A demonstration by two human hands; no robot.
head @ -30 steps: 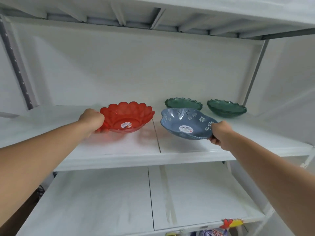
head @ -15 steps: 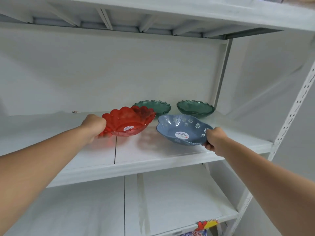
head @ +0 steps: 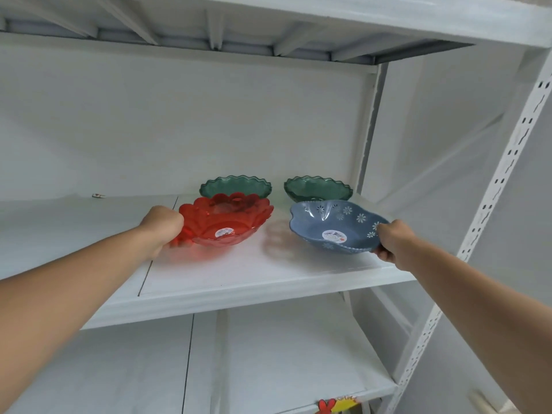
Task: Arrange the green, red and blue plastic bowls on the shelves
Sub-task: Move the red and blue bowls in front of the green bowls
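Observation:
My left hand point(head: 162, 227) grips the left rim of a clear red scalloped bowl point(head: 228, 224), tilted toward me just above the middle shelf point(head: 239, 279). On the right, a blue bowl with white flowers point(head: 334, 227) is held by its right rim in my right hand point(head: 392, 242), also tilted, close over the shelf. Two green wavy-rimmed bowls stand at the back of the same shelf: one point(head: 236, 185) right behind the red bowl, the other point(head: 318, 188) behind the blue bowl.
A white shelf board point(head: 268, 354) lies below and another point(head: 298, 13) runs overhead. A perforated white upright point(head: 490, 198) stands at the right. A small dark scrap point(head: 98, 195) lies at the back left of the middle shelf. Colourful items point(head: 337, 404) peek out at the bottom.
Both bowls have moved right and back along the shelf, ending just in front of the two green bowls. The view has shifted so the shelf's right upright shows.

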